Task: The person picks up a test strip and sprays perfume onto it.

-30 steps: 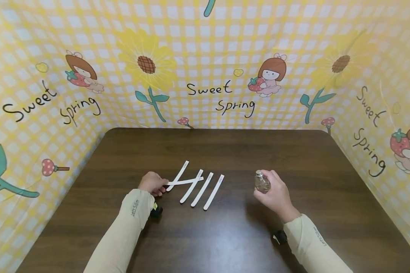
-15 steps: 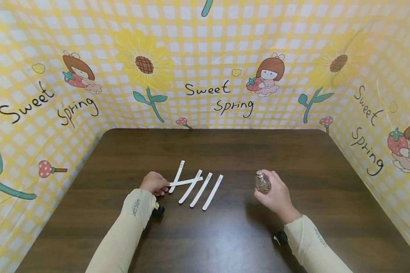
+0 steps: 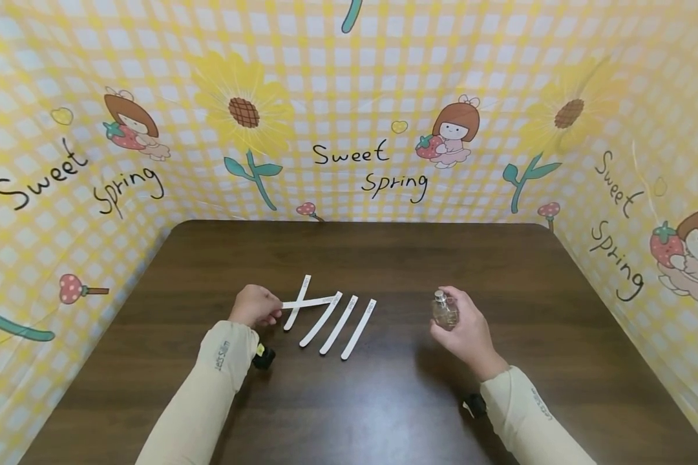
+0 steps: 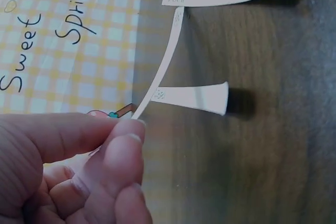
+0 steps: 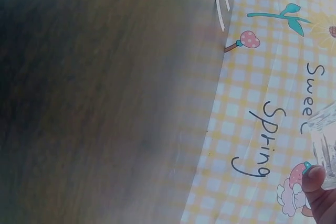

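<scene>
In the head view my left hand (image 3: 257,306) pinches one end of a white paper test strip (image 4: 168,59) between thumb and fingers. That strip lies crosswise over the leftmost strip (image 3: 291,320), its far printed end reaching the top of a second strip (image 3: 317,326). Two more slanted strips, a third (image 3: 335,330) and a rightmost one (image 3: 357,332), lie to the right on the table. Over the table's right side, my right hand (image 3: 470,329) grips a small clear glass perfume bottle (image 3: 444,314) with a silvery neck. Only a thumb and the bottle's edge show in the right wrist view.
The dark wooden table (image 3: 395,400) has rounded far corners. Behind it and along both sides hangs a yellow checked cloth (image 3: 349,97) printed with flowers and girls. Small black devices sit at both wrists, one by the left sleeve (image 3: 221,368).
My left hand has drawn its strip slightly left, away from across the second strip. The leftmost strip has turned steeper. My right hand keeps the bottle nearly in place.
</scene>
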